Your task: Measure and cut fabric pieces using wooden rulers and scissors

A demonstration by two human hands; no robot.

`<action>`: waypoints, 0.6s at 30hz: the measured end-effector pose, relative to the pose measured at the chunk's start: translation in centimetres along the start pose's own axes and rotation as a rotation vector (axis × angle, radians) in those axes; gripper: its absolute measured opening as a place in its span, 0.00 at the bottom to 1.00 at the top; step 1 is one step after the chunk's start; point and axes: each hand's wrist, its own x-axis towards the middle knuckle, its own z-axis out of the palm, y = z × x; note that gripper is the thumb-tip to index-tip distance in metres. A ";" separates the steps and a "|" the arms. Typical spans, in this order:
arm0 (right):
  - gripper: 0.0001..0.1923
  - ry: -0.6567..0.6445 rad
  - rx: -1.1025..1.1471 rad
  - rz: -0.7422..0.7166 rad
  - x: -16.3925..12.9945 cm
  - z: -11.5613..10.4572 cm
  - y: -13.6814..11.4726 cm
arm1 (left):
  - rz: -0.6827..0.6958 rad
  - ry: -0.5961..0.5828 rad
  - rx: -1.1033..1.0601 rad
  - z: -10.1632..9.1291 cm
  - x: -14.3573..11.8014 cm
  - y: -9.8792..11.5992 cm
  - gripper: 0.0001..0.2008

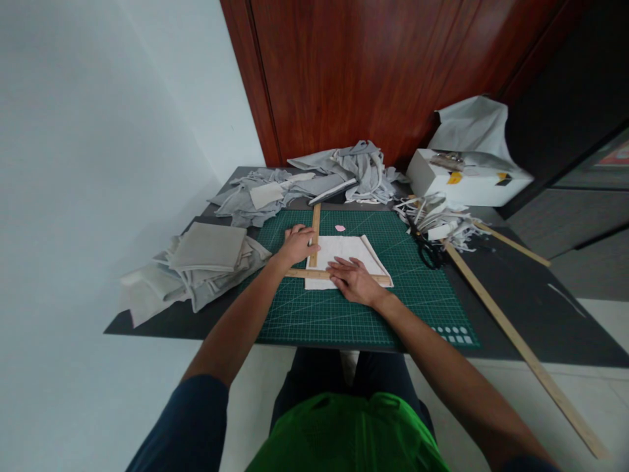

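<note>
A white square of fabric [344, 252] lies on a green cutting mat [344, 308]. A wooden L-shaped square ruler [315, 226] frames the fabric's left and near edges. My left hand [296, 245] rests on the ruler's upright arm at the fabric's left edge, fingers curled over it. My right hand [354, 280] lies flat, fingers spread, pressing on the ruler's horizontal arm and the fabric's near edge. A small pink chalk piece [339, 228] sits on the mat just beyond the fabric.
A stack of grey fabric squares [209, 252] lies at left, crumpled grey cloth [319, 177] at the back. Black scissors [428, 250] and fabric strips [435, 219] sit at right, beside a white box [462, 178] and a long wooden stick [511, 334].
</note>
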 end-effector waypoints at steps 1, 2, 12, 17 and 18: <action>0.18 0.000 -0.002 0.003 0.0 0.0 0.0 | 0.014 0.018 -0.008 0.0 -0.2 0.2 0.23; 0.18 0.002 -0.004 0.007 0.0 0.0 0.0 | 0.027 0.029 -0.018 0.1 -0.4 0.5 0.22; 0.19 0.011 -0.009 0.007 0.1 0.2 0.1 | 0.329 -0.076 -0.221 0.0 -4.4 1.9 0.07; 0.19 0.019 0.012 -0.005 0.0 0.3 0.3 | 0.302 -0.112 -0.208 0.1 -6.3 1.7 0.09; 0.19 0.022 0.018 -0.007 0.0 0.4 0.4 | 0.285 -0.107 -0.203 0.1 -6.5 1.8 0.08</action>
